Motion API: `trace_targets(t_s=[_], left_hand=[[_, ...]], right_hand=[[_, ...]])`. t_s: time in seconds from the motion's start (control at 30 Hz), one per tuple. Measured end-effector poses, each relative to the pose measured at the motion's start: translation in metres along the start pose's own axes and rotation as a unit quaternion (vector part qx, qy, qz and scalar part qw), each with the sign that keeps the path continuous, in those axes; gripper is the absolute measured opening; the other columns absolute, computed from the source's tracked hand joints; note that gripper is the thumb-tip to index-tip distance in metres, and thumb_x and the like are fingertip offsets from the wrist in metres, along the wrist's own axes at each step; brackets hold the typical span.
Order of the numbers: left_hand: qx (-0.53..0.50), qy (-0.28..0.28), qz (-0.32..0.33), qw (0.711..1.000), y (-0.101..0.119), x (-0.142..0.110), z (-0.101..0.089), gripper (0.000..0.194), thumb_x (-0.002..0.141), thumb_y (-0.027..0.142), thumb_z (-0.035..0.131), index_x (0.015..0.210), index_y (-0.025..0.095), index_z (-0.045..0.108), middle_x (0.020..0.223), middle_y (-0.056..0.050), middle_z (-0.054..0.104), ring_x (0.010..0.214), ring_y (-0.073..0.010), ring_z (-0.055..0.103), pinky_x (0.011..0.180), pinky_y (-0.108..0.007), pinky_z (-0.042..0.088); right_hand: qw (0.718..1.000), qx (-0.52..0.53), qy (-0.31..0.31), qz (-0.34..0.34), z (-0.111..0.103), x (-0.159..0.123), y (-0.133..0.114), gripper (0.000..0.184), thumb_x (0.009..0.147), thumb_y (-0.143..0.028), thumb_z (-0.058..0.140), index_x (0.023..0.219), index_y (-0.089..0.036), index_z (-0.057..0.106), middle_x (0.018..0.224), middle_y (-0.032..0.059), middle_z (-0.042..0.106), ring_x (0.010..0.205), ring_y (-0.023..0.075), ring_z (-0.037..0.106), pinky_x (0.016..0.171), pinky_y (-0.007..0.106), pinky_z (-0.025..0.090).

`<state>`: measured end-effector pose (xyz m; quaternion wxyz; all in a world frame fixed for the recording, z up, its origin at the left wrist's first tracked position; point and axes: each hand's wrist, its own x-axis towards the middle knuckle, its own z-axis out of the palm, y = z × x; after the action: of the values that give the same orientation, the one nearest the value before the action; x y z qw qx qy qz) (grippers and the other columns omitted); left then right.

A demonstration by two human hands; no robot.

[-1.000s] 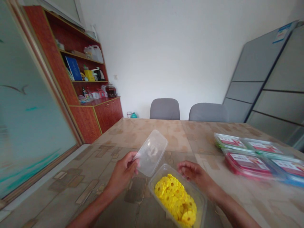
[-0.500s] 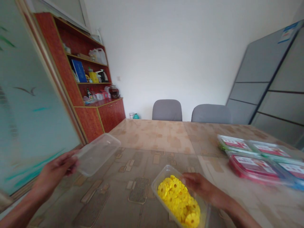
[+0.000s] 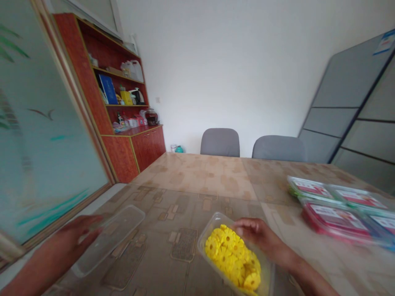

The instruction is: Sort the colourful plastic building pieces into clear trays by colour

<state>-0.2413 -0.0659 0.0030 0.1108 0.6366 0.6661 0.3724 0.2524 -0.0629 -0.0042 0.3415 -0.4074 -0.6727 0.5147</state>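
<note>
A clear plastic tub (image 3: 207,233) full of yellow flower-shaped plastic pieces (image 3: 232,257) stands on the table in front of me. My right hand (image 3: 257,235) rests on the tub's far right rim, fingers curled over it. My left hand (image 3: 72,240) is at the left, its fingers on the clear lid (image 3: 119,232), which lies nearly flat on the table near its left edge.
The table (image 3: 216,181) has a patterned brown cover. Several closed tubs with red and green contents (image 3: 335,205) lie at the right. Two grey chairs (image 3: 219,142) stand at the far side. A red cabinet (image 3: 129,123) and a frosted glass door (image 3: 37,135) are at the left.
My left hand has carried the lid from above the tub out to the left and down onto the table. My right hand has stayed at the tub's rim.
</note>
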Motion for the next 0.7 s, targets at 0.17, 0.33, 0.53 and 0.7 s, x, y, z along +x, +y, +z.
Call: trace_targets(t_s=[0.17, 0.33, 0.53, 0.7], left_hand=[[-0.213, -0.301, 0.013, 0.930, 0.114, -0.013, 0.063, 0.038, 0.086, 0.051, 0.054, 0.118, 0.032, 0.062, 0.122, -0.004, 0.063, 0.108, -0.0274, 0.059, 0.083, -0.035, 0.052], [-0.405, -0.551, -0.026, 0.730, 0.168, -0.027, 0.122, 0.047, 0.088, 0.048, 0.056, 0.133, 0.037, 0.048, 0.138, -0.007, 0.049, 0.113, -0.0278, 0.056, 0.072, -0.031, 0.055], [-0.478, -0.579, -0.108, 0.651, 0.167, -0.029, 0.142, 0.054, 0.087, 0.041, 0.060, 0.137, 0.036, 0.043, 0.130, -0.008, 0.058, 0.105, -0.0265, 0.063, 0.059, -0.022, 0.056], [-0.497, -0.540, -0.144, 0.664, 0.159, -0.030, 0.136, 0.053, 0.090, 0.039, 0.056, 0.140, 0.036, 0.038, 0.133, -0.008, 0.055, 0.099, -0.0237, 0.065, 0.059, -0.023, 0.057]], right_hand=[[1.000, 0.011, 0.021, 0.007, 0.006, -0.002, -0.009, 0.041, 0.082, -0.054, 0.059, 0.094, -0.017, 0.072, 0.082, 0.0041, 0.071, 0.072, 0.0179, 0.060, 0.067, 0.029, 0.045], [1.000, 0.013, 0.022, -0.004, 0.010, -0.004, -0.007, 0.040, 0.083, -0.054, 0.058, 0.090, -0.018, 0.072, 0.080, 0.0031, 0.070, 0.071, 0.0180, 0.060, 0.066, 0.030, 0.045], [0.997, 0.063, 0.026, 0.020, 0.010, -0.001, -0.005, 0.044, 0.080, -0.059, 0.060, 0.088, -0.017, 0.072, 0.077, 0.0034, 0.070, 0.070, 0.0182, 0.061, 0.065, 0.029, 0.046], [0.977, 0.163, 0.103, 0.093, 0.007, -0.005, -0.001, 0.054, 0.084, -0.063, 0.050, 0.100, -0.016, 0.071, 0.097, 0.0101, 0.072, 0.093, 0.0267, 0.065, 0.087, 0.040, 0.047]])
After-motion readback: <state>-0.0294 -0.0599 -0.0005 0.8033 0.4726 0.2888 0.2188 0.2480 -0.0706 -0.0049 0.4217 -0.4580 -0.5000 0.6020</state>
